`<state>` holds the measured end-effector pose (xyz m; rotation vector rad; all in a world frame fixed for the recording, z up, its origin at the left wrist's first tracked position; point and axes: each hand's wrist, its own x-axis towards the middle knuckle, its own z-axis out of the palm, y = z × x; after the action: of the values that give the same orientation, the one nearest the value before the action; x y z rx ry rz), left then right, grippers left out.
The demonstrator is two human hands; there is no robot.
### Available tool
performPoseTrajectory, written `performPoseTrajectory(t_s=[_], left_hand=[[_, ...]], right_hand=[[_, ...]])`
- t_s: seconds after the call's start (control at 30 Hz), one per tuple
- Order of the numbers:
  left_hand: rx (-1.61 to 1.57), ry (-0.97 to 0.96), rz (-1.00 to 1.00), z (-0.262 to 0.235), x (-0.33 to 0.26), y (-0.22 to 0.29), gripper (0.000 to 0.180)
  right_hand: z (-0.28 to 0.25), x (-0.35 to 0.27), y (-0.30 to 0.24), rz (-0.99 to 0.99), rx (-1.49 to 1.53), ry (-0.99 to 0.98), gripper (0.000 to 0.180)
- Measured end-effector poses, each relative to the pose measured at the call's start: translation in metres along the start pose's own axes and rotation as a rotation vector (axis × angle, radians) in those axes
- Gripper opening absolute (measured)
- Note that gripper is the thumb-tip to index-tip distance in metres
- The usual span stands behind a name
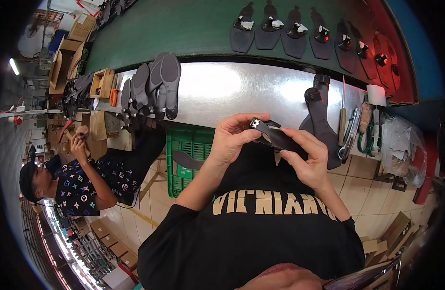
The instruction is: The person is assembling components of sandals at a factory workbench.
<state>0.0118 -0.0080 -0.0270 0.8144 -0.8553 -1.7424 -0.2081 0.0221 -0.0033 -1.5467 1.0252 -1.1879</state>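
Both my hands hold a dark sandal piece (278, 137) with a glossy black strap, in front of my black shirt. My left hand (230, 138) pinches its left end, where a shiny spot shows beside the thumb. At the right end, the fingers and thumb of my right hand (307, 155) are closed on it. Part of the piece is hidden by my fingers. Just beyond my right hand, dark soles (320, 107) lie at the right of the steel table (208, 87), one overhanging its near edge.
More soles (170, 77) are piled at the table's left. Strapped sandals (267, 36) line the green surface (183, 29) behind. Green-handled scissors (375, 137), an awl (342, 118) and a plastic bag (403, 150) lie right. A green crate (171, 181) stands below; a co-worker (94, 183) works at left.
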Motion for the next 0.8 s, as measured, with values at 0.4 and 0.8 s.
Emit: performPoseTrajectory(t_s=[0.4,0.8], left_hand=[[0.014,0.01,-0.023,0.0,0.0,-0.0017,0.031],[0.115,-0.037,0.042,-0.0062,-0.0013,-0.0069,0.034]], right_hand=[[-0.0005,-0.0016,0.0014,0.029,0.028,-0.008,0.042],[-0.0056,0.0036,-0.0051,-0.014,-0.094,-0.061,0.041]])
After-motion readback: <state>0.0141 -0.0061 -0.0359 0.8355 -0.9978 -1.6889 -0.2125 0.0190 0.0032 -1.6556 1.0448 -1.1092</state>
